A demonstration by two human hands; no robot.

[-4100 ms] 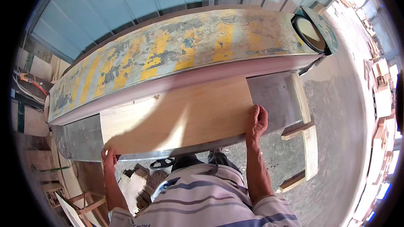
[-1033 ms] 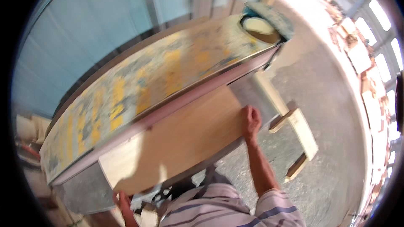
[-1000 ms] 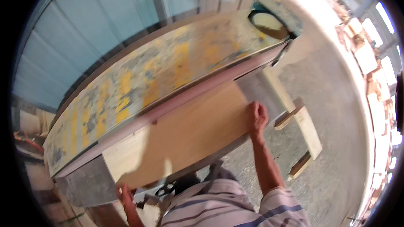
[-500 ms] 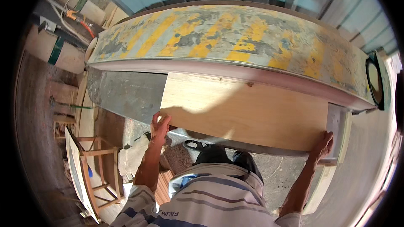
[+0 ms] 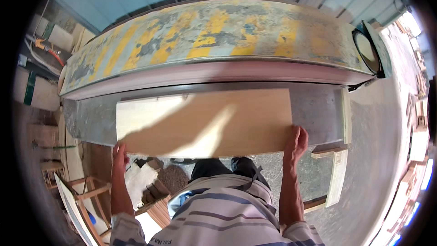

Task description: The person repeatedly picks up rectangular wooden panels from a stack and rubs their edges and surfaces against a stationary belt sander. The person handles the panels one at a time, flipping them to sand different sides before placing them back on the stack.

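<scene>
A pale rectangular wooden board (image 5: 255,123) lies across the grey metal ledge (image 5: 318,109) in front of me, its near edge reaching over the ledge's front. My left hand (image 5: 120,156) grips its near left corner, fingers closed at the edge. At the opposite end, my right hand (image 5: 297,142) is closed on the near right corner. A strip of grey ledge separates the board's far edge from the long pinkish band (image 5: 236,70) on the machine's front. A dark shadow covers much of the board, with a bright patch in the middle.
Worn yellow-and-grey stripes cover the machine's top (image 5: 209,32). A round-ended part (image 5: 366,52) stands at its right end. Pale wood strips (image 5: 336,177) extend below the ledge's right end. A wooden stool frame (image 5: 88,191) and a cylindrical part (image 5: 41,89) are at left.
The board has come away from the pinkish band toward me and shifted left along the ledge. Both hands have moved with it, and my view has turned right.
</scene>
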